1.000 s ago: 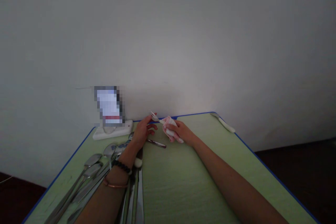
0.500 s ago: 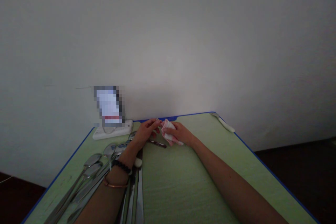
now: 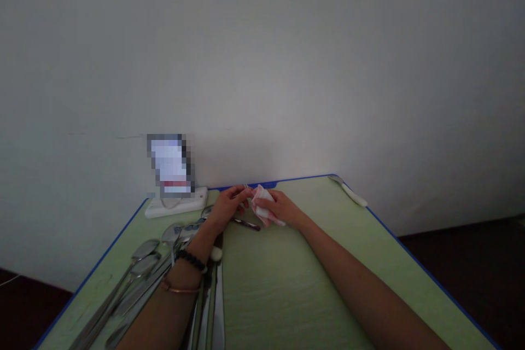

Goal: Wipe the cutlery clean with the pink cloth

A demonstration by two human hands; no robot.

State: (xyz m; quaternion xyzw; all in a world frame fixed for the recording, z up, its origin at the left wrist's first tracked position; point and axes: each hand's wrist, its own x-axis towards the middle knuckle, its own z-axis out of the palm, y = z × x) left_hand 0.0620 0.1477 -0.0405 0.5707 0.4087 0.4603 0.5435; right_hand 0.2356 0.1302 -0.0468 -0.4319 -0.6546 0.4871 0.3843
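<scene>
My left hand (image 3: 226, 209) and my right hand (image 3: 281, 209) meet near the far edge of the green table (image 3: 311, 279). A crumpled pink-and-white cloth (image 3: 261, 209) is bunched in the fingers of the right one. The left pinches a small pale utensil (image 3: 246, 188); only its tip shows, pressed against the cloth. A dark-handled utensil (image 3: 245, 223) lies on the table just below both hands.
Several metal spoons (image 3: 141, 254) and knives (image 3: 211, 306) lie in a row at the left, partly under my left forearm. A white stand (image 3: 176, 205) sits against the wall. A white-handled utensil (image 3: 350, 192) lies at the far right corner.
The pale utensil stuck out up-left of the cloth a second ago; now it is drawn in against the cloth, and my two hands have closed together.
</scene>
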